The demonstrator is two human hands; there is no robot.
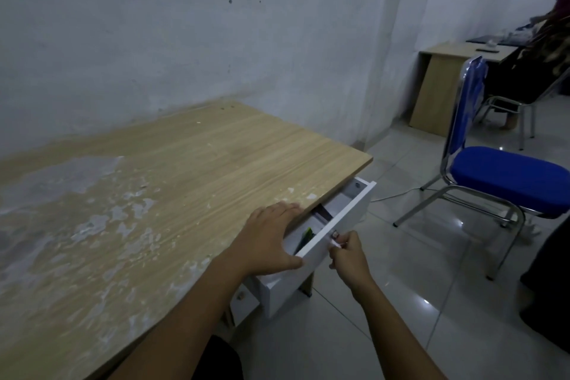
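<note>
Here, right-hand (347, 256) fingers pinched the knob (334, 235) of a white drawer (311, 265), which stood partly open under the desk's (185, 179) right edge. The left hand (265, 241) lay flat on that edge, fingers relaxed.

I saw everything dim and bluish, soft and slightly blurred, with small glints on the floor tiles (427, 302) and bowed edges.
</note>
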